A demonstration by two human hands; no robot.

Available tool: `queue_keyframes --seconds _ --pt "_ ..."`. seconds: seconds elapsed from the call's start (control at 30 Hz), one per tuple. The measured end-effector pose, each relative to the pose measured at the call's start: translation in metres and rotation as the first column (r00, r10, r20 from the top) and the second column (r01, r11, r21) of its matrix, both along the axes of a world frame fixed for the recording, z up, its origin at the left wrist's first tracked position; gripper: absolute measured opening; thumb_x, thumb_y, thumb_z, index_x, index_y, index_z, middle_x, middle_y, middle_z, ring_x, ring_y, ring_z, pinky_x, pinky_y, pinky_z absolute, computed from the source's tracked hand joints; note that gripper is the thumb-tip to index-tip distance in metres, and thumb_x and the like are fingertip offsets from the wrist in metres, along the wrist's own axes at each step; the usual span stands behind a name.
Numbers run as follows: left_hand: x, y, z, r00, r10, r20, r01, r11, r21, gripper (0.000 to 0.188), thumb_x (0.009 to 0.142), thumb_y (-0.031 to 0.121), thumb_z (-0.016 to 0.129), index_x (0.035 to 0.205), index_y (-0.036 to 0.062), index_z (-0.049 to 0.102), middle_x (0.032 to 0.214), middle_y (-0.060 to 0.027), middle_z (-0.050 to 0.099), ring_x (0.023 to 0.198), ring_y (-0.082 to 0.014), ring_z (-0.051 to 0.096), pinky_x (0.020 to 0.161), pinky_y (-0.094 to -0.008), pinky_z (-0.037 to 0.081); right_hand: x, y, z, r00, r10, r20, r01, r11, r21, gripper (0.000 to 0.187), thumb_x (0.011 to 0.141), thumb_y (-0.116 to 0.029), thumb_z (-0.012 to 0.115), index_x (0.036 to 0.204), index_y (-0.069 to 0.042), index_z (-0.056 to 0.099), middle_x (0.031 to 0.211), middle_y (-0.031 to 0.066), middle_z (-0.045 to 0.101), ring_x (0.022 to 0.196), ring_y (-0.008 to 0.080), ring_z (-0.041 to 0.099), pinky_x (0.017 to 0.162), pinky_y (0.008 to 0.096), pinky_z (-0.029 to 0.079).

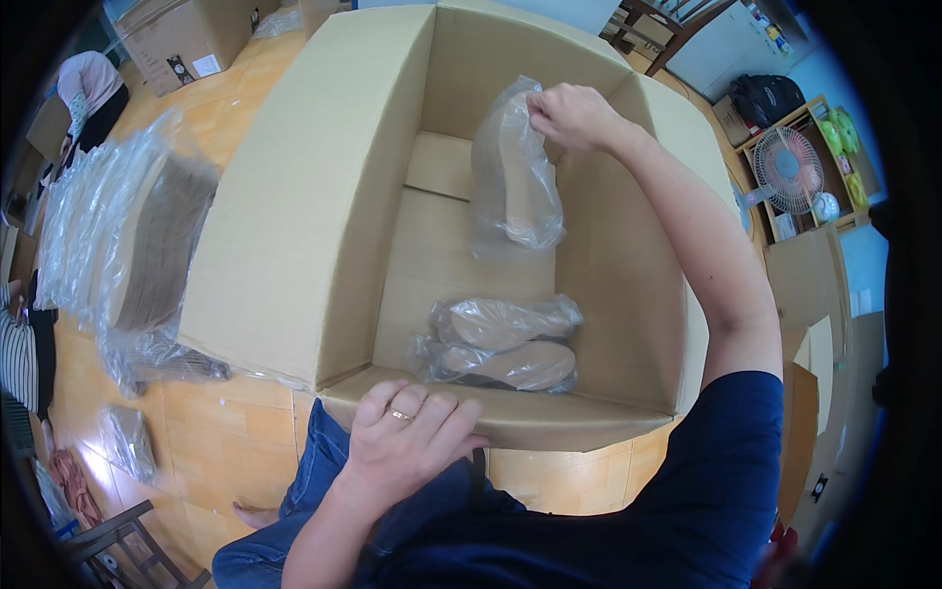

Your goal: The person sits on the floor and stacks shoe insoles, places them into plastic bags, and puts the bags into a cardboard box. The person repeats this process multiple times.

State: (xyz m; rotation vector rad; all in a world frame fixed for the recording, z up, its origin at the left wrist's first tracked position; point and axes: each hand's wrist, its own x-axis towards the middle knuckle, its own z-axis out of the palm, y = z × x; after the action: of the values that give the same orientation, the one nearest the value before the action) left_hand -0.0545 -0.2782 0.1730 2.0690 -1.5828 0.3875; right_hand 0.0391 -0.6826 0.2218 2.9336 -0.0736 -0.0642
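My right hand (571, 115) reaches into a large open cardboard box (294, 226) and pinches the top of a clear plastic bag with a tan insole (515, 177) inside, holding it upright above the box floor. Two more bagged insoles (505, 344) lie flat on the bottom at the near side. My left hand (407, 437), with a ring on one finger, rests on the box's near flap, fingers spread and holding nothing.
A tall stack of bagged insoles (128, 236) leans against the box's left wall, with another bagged insole (128, 442) on the wooden floor. Another person sits at the far left (88, 93). More cardboard boxes (186, 39), a shelf with a fan (790, 167) and chairs stand around.
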Motion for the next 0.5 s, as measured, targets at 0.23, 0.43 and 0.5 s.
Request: queue_keyframes --seconds 0.23,0.43,0.5 --pt "-0.001 0.001 -0.001 1.0 -0.003 0.003 0.003 1.0 0.007 0.039 0.068 0.047 0.076 0.092 0.0187 0.065 0.083 0.0042 0.061 0.076 -0.0157 0.056 0.089 -0.0352 0.038 -0.011 0.009 -0.003 0.969 -0.138 -0.206 0.13 0.99 -0.049 0.034 0.09 -0.03 0.046 0.097 -0.007 0.069 0.088 0.0168 0.07 0.088 0.0339 0.067 0.08 0.046 0.053" --pt "-0.001 0.001 -0.001 1.0 0.003 -0.023 -0.003 1.0 0.001 0.041 0.066 0.043 0.075 0.097 0.0188 0.065 0.085 0.0042 0.058 0.077 -0.0144 0.053 0.088 -0.0341 0.04 -0.035 -0.013 -0.077 0.715 -0.095 -0.692 0.284 0.944 0.165 0.03 0.089 -0.02 0.049 0.094 0.002 0.069 0.09 0.0179 0.071 0.086 0.0289 0.07 0.078 0.0435 0.054" --pt "-0.001 0.001 -0.001 1.0 0.008 -0.028 -0.007 1.0 0.002 0.042 0.066 0.041 0.074 0.099 0.0189 0.064 0.085 0.0043 0.056 0.077 -0.0138 0.052 0.087 -0.0334 0.041 -0.048 -0.011 -0.116 0.528 -0.075 -0.846 0.182 0.983 0.027 0.031 0.087 -0.021 0.055 0.098 0.004 0.069 0.09 0.0185 0.071 0.082 0.0294 0.07 0.076 0.0424 0.054"
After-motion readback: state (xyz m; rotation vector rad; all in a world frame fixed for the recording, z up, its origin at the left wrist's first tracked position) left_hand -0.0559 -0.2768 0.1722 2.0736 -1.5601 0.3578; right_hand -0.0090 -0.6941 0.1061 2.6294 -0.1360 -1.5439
